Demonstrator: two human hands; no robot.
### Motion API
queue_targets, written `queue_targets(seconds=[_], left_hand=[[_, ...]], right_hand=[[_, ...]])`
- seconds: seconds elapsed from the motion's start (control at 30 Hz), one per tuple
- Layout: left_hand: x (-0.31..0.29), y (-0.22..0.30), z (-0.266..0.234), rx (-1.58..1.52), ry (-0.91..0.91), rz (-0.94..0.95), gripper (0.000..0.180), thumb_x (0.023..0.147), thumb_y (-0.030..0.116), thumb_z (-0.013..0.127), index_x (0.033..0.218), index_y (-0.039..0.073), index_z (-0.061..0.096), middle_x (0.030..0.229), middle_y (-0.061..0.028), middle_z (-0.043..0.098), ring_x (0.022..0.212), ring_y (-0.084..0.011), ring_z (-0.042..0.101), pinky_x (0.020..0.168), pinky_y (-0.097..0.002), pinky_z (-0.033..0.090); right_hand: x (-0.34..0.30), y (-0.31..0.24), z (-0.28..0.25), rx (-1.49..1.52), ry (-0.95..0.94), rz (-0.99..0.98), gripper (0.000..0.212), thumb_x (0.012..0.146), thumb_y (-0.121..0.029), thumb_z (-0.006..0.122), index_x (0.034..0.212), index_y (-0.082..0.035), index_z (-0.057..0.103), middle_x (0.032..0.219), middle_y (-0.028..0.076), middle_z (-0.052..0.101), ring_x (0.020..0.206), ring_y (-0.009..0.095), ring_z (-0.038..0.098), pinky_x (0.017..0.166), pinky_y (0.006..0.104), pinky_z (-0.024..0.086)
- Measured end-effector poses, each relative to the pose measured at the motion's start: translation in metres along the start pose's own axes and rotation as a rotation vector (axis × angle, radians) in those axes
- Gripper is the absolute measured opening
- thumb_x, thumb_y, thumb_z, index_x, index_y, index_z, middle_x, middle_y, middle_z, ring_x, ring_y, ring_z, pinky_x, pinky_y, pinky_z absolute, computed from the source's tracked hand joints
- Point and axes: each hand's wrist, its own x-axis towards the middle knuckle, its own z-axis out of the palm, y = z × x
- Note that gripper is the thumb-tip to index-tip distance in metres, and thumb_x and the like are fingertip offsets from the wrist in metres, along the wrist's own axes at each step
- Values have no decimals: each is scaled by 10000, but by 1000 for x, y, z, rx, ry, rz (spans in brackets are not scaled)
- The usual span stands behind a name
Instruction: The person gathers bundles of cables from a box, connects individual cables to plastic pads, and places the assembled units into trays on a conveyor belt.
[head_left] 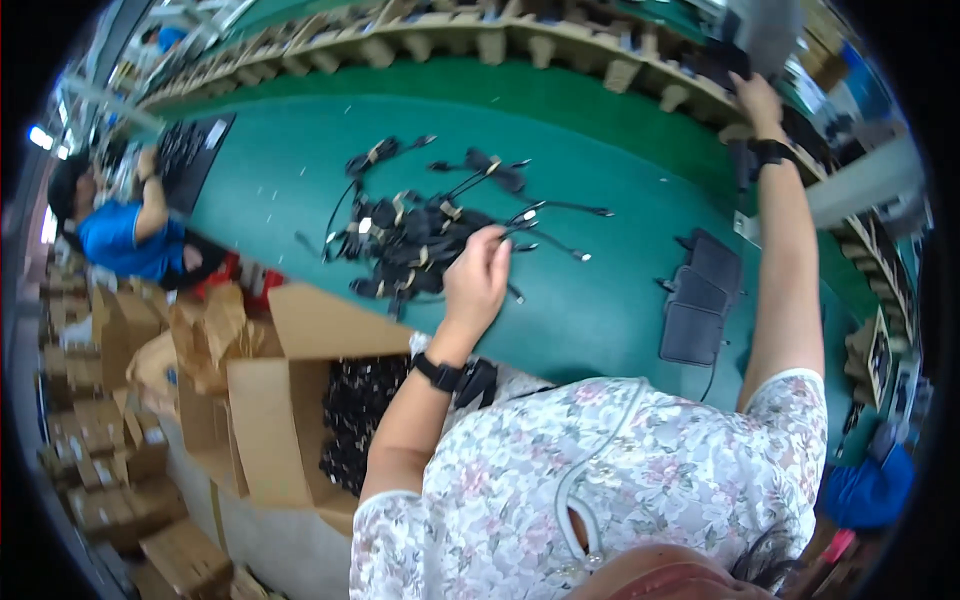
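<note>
My left hand [478,282] is closed, thumb and fingers pinching a black cable [522,216] with a light metal plug. It is at the right edge of a loose pile of black cables [410,235], bundled with tan bands, on the green table. My right hand [758,103] reaches to the far right, its fingers against a dark item [716,66] below a grey fixture. What exactly it grips there is partly hidden. Between my arms, nearer the right one, lies a flat dark grey case with panels [700,298].
A cardboard box [270,430] full of small black pieces stands open at the table's near edge. Cardboard dividers [490,45] line the table's far side. A grey post [865,185] stands beside my right arm. A person in blue [125,240] works at the far left, by black cables.
</note>
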Motion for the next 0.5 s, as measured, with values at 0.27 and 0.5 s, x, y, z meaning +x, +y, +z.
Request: queue_targets(seconds=[0.27, 0.5], left_hand=[[4, 10, -15, 1, -26, -25, 107, 860, 119, 588, 944, 61, 555, 752, -119, 620, 648, -280, 618, 555, -356, 472], [3, 14, -8, 9, 14, 117, 98, 872, 104, 575, 951, 47, 569, 742, -91, 621, 622, -211, 611, 552, -307, 474]], right_hand=[[-183, -188, -42, 630, -238, -630, 259, 873, -328, 568, 997, -116, 651, 997, 110, 641, 907, 288, 614, 774, 368, 481], [-266, -268, -17, 449, -239, -971, 367, 769, -375, 669, 995, -87, 643, 898, 100, 636, 892, 302, 586, 741, 410, 479]])
